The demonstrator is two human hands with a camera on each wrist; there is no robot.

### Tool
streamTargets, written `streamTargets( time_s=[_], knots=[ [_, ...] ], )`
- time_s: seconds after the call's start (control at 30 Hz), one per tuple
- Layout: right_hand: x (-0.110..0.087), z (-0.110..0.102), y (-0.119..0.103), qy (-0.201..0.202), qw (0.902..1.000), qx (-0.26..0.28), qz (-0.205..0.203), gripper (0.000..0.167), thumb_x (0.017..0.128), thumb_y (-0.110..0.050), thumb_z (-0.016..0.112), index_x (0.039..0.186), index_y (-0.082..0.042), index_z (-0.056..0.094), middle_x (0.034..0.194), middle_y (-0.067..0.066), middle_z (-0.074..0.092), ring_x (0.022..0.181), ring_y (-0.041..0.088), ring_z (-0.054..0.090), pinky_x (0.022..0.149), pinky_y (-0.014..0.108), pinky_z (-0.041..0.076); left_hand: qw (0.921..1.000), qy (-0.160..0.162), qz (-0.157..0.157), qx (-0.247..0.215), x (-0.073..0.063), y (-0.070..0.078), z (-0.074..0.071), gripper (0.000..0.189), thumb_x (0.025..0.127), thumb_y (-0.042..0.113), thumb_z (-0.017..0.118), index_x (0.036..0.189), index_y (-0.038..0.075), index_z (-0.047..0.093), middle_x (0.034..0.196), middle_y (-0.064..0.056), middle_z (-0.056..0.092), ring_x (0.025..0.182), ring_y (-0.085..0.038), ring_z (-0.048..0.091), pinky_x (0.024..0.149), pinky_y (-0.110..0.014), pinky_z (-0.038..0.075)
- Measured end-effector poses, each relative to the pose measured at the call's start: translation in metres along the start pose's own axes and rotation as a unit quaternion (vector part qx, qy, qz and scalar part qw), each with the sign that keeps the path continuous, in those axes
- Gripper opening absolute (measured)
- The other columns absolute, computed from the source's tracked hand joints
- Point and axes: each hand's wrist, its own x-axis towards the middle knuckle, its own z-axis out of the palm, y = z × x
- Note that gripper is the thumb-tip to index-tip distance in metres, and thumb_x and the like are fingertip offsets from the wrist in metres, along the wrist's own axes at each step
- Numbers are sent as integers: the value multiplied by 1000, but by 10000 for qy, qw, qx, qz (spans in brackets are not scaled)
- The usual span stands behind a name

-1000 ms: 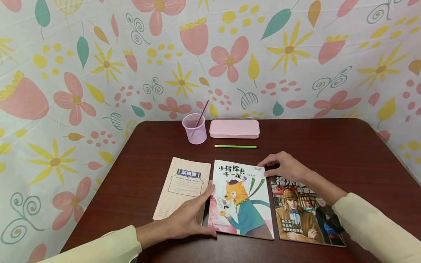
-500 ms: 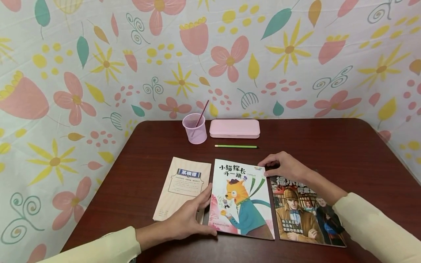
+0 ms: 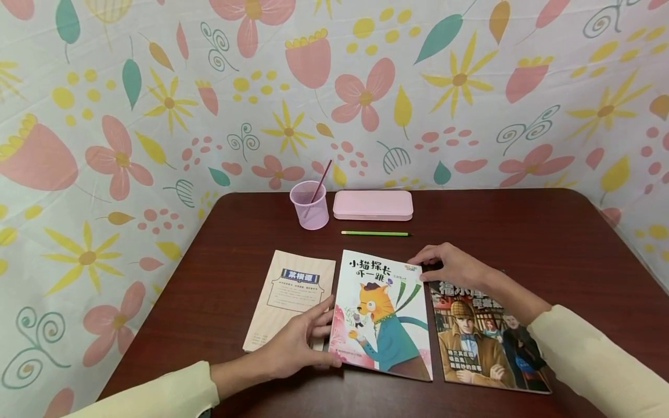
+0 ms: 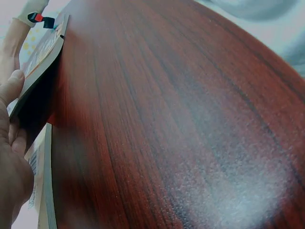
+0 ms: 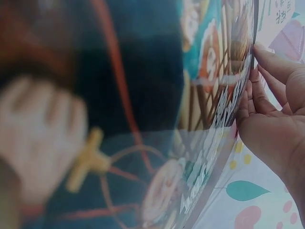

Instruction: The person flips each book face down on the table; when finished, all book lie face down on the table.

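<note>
A picture book (image 3: 384,316) with an orange cat in a blue coat lies in the middle of the front row, its left side raised off the table. My left hand (image 3: 300,342) holds that side, thumb on the cover and fingers beneath; the left wrist view shows the lifted edge above the thumb (image 4: 14,83). At the upper right corner, my right hand (image 3: 455,267) pinches the book between thumb and bent fingers. Beneath my right forearm is a comic-style book (image 3: 470,342) with a detective on its cover. A beige book (image 3: 295,290) lies left, partly hidden by my left hand.
Behind the books are a green pencil (image 3: 375,233), a pink pencil case (image 3: 373,205) and a lilac mesh cup (image 3: 309,209) holding a dark red stick (image 3: 322,179). The dark wooden table (image 3: 496,226) meets a floral cloth (image 3: 366,116) at its back edge.
The picture book's left side has risen and the book has shifted slightly. My left fingers have slid from beside its edge to beneath it. My right hand has barely moved.
</note>
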Motion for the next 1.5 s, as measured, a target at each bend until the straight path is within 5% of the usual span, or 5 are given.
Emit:
streamTargets(
  time_s=[0.4, 0.83, 1.13, 1.5],
  knots=[
    [-1, 0, 1, 15, 9998, -134, 115, 35, 98, -5, 76, 132, 0, 72, 123, 15, 67, 99, 24, 63, 80, 33, 58, 9979, -32, -174, -616, 0, -4, 3, 96, 87, -6, 84, 163, -8, 25, 148, -27, 58, 117, -30, 72, 94, -36, 60],
    [1, 1, 2, 211, 9987, -423, -208, 32, 97, -3, 76, 128, 0, 69, 114, 8, 68, 102, 26, 64, 87, 41, 58, 9991, 36, -311, 281, -2, -4, 3, 76, 90, 5, 86, 154, -2, 45, 125, -10, 75, 95, -18, 77, 81, -25, 61],
    [0, -2, -5, 185, 9972, -699, -193, 29, 96, -2, 77, 124, 0, 67, 110, 6, 68, 96, 21, 63, 83, 37, 58, 9993, -264, -167, 184, -3, -2, 1, 70, 99, 0, 74, 159, 7, 39, 115, -7, 79, 87, -20, 78, 65, -23, 57],
    [-3, -11, -16, 476, 9931, -1039, -250, 27, 94, -3, 80, 118, -2, 67, 105, 3, 68, 96, 21, 65, 79, 38, 57, 9991, -72, 115, 400, -1, -2, -4, 52, 102, 4, 71, 150, 3, 51, 117, -10, 78, 94, -21, 78, 79, -31, 64]
  ],
)
